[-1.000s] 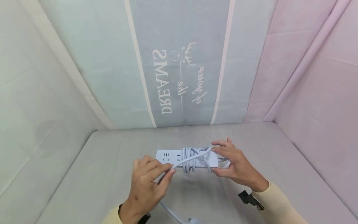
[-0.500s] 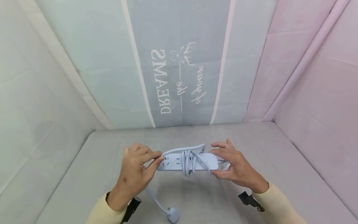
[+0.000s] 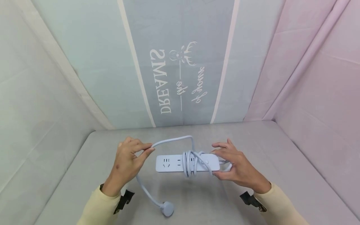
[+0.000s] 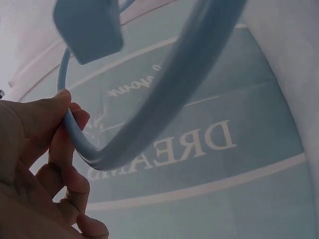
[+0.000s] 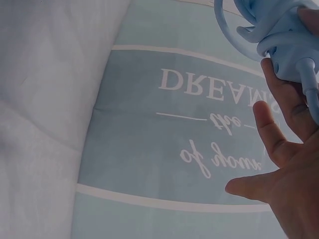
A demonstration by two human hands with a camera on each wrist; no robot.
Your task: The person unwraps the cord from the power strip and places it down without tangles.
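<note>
White power strip (image 3: 174, 163) held above the grey table (image 3: 84, 175), between both hands. Right hand (image 3: 236, 165) gripping its cable-wrapped end; left hand (image 3: 126, 159) pinching the loose cable (image 3: 171, 141) just left. Plug (image 3: 167, 208) resting below.

Head view: looks forward and down from above onto the bench (image 3: 84, 175), taking in both hands and the printed backdrop (image 3: 180, 78). Left wrist view: very close, faces up past the left hand (image 4: 35, 164) to the same backdrop (image 4: 209, 149). Right wrist view: equally close, faces up past the right hand (image 5: 289, 164). All 3 share the backdrop lettering.
</note>
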